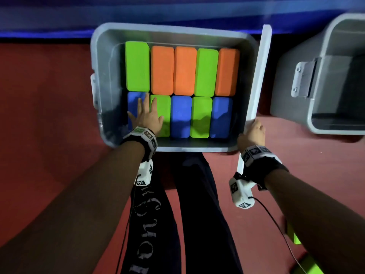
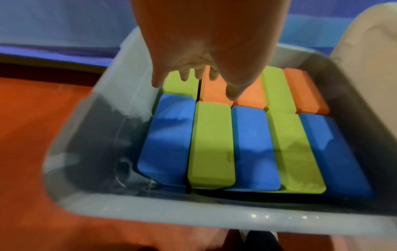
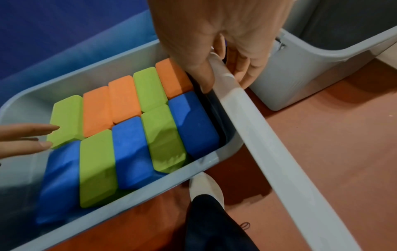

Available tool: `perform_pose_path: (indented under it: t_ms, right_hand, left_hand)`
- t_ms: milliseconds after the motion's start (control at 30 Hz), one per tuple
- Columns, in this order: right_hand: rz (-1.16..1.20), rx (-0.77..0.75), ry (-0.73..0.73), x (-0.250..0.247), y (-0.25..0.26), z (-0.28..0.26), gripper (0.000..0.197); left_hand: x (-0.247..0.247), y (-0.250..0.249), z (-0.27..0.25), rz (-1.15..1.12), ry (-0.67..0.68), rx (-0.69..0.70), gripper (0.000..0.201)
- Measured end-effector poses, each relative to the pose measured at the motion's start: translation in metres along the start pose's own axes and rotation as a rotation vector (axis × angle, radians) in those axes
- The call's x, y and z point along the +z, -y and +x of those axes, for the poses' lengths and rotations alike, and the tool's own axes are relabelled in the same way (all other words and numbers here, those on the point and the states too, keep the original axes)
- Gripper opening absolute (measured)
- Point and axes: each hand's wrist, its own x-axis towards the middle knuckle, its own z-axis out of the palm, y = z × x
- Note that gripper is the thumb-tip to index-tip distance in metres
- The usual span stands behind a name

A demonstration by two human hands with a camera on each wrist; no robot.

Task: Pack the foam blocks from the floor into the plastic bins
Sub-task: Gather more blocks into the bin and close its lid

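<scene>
A grey plastic bin holds two rows of green, orange and blue foam blocks packed side by side. My left hand lies with straight, spread fingers over the near-left blue block and the green block beside it. In the left wrist view the left hand reaches over the blue block. My right hand grips the near end of a pale bin lid standing on edge along the bin's right side. In the right wrist view thumb and fingers pinch the lid.
A second grey bin stands to the right with nothing showing inside. Loose green blocks lie on the red floor at the lower right, partly hidden by my right arm. My legs stand just before the bin. A blue wall runs behind.
</scene>
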Motion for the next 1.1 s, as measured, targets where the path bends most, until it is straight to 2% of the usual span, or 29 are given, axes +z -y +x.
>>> perform_pose_path:
  t_ms: [233,433,567,800,933,1100]
  right_hand:
    - [0.018,-0.105,-0.014,-0.029,0.002,-0.075,0.048]
    - [-0.022,-0.210,-0.061,-0.036,0.016,-0.140,0.050]
    - [-0.148,-0.304,-0.016,-0.035,0.032,-0.175,0.059]
    - [-0.346,-0.384,0.021,-0.041,0.056,-0.192,0.054]
    - [-0.448,-0.384,0.059,-0.051,0.050,-0.197,0.055]
    - [-0.488,-0.382,0.049,-0.086,0.035,-0.204,0.055]
  left_hand:
    - [-0.074,0.012,-0.029,-0.027,-0.015,0.146,0.059]
    - [-0.130,0.027,-0.053,-0.154,-0.083,0.166,0.056]
    - [-0.155,0.038,-0.068,-0.314,-0.134,0.159,0.059]
    - [-0.171,0.058,-0.080,-0.511,-0.266,0.097,0.061]
    - [-0.161,0.066,-0.087,-0.492,-0.176,0.102,0.066]
    - [-0.147,0.048,-0.113,-0.470,-0.182,0.084,0.067]
